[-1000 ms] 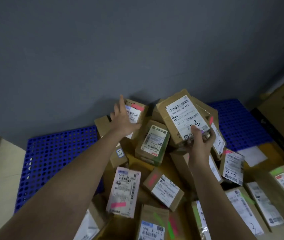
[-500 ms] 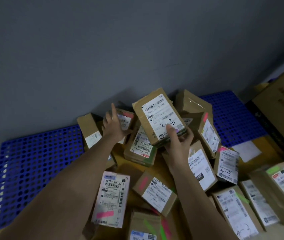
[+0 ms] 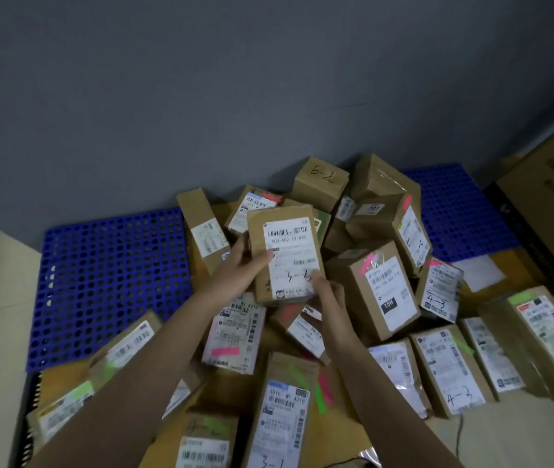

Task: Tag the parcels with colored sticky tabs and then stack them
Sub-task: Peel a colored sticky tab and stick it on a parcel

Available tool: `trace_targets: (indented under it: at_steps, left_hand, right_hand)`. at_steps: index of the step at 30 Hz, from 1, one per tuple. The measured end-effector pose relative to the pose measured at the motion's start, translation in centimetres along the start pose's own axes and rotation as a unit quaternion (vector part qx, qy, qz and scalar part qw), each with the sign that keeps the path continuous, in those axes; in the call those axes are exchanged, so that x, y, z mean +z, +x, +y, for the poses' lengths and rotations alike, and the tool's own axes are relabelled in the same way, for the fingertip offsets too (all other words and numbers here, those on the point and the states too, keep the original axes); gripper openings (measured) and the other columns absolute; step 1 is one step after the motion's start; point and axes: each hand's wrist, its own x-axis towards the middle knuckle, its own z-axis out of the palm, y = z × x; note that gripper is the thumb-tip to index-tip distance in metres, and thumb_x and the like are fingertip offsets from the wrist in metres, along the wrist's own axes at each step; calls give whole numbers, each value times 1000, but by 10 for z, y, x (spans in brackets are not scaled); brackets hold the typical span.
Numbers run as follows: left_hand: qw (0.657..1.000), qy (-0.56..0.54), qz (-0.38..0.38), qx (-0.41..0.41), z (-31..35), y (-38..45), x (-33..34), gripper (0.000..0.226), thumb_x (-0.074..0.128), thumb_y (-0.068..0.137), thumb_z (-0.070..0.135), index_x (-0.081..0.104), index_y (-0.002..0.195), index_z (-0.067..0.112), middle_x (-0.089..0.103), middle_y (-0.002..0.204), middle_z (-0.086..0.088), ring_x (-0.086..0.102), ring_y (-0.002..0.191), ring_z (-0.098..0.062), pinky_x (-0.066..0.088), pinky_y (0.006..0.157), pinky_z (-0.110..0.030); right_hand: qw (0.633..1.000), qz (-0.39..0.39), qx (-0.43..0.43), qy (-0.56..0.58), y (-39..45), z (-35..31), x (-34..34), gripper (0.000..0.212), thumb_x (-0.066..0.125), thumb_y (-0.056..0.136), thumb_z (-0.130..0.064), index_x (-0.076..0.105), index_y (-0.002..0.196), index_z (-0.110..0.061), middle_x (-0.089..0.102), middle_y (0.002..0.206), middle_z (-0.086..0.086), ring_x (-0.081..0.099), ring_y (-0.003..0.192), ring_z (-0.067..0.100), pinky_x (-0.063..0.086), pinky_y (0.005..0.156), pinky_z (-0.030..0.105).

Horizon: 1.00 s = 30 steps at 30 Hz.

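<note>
Now both of my hands are on the same parcel [image 3: 285, 253], where half a second ago only the right one carried it and the left was still pressed flat on a box further back in the heap. My left hand [image 3: 240, 268] has come across and grips the parcel's left edge, thumb curled over onto the white shipping label, while my right hand [image 3: 328, 298] holds the lower right corner, thumb on the label beside the handwritten number and the other fingers wrapped out of sight behind the card. The parcel has also travelled: it hangs lower and more to the left than before, tilted label-up toward me, above the middle of the pile and just over a flat parcel with a pink tab [image 3: 225, 351]. I read this as the handover into a placing move, so the parcel is probably about to be set down on the stack. I cannot see a coloured tab on its visible face, though my thumb covers part of the lower edge, so I would check that before letting go. Around it many boxes already carry pink or green tabs, lying loosely heaped on the blue perforated pallet [image 3: 110, 282] against the grey wall [image 3: 201, 96], and that loose heap makes a poor base, so a level spot matters.
</note>
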Motion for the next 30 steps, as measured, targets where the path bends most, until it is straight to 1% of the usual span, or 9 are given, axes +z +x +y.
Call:
trace_targets:
  at_steps: [5,7,10,13,16,18,23,27,30]
  left_hand:
    - [998,57,-6,-19,-20,-39,-8,53,49,97,27,24,144,30,51,124,13,51,108,-7,43,83,-21]
    - [993,116,10,-34,-27,-44,-11,54,48,95,27,24,144,27,54,121,10,56,106,-13,44,83,-27]
    - [983,156,27,-91,-38,-46,-9,63,41,96,27,10,150,20,59,93,0,55,69,-16,43,62,-30]
    - [974,181,71,-116,-48,-45,-2,68,37,97,25,-3,152,20,52,131,-15,53,62,-17,39,52,-26]
    - [966,223,124,-40,-56,-45,5,74,42,95,21,-5,152,22,16,156,-12,49,117,-27,50,83,-38]
    - [950,272,149,34,-57,-48,12,75,46,92,17,0,151,17,5,157,-9,18,141,-33,32,110,-50]
    - [879,419,160,163,-54,-58,34,65,51,89,18,22,147,15,8,155,-13,3,143,-31,9,118,-47]
    - [834,482,139,228,-61,-67,47,61,55,85,17,34,143,18,22,150,-12,15,136,-28,16,114,-50]
    - [838,469,106,259,-66,-70,56,60,54,84,11,38,141,20,23,149,-11,12,137,-26,10,116,-53]
  right_hand:
    - [993,-39,1,-109,-28,30,0,33,58,90,-47,54,115,-26,68,108,-4,67,93,7,51,79,23]
    - [986,-61,-2,-154,-35,39,3,34,59,88,-50,58,116,-31,69,111,-6,67,97,10,52,88,32]
    - [981,-73,1,-181,-41,51,2,47,61,82,-60,61,120,-31,68,114,-6,65,105,15,50,97,41]
    - [983,1,-62,-172,-48,60,-16,25,57,94,-39,63,116,-29,64,112,-12,61,109,14,49,96,34]
    - [953,127,-100,-255,-62,70,-50,15,53,97,-16,65,106,-18,63,91,-9,62,88,12,43,66,5]
    - [921,153,-74,-351,-66,88,-73,15,56,94,-15,68,102,-12,61,85,-4,56,80,12,37,56,4]
    - [861,108,-6,-497,-51,142,-80,16,53,92,-10,66,88,-1,60,75,5,61,81,29,34,56,26]
    - [839,113,1,-533,-37,163,-66,28,44,94,-5,58,118,-5,53,122,12,53,110,31,47,85,36]
    - [813,121,30,-568,-30,170,-66,35,42,95,-4,50,129,-7,48,129,13,48,117,30,45,92,37]
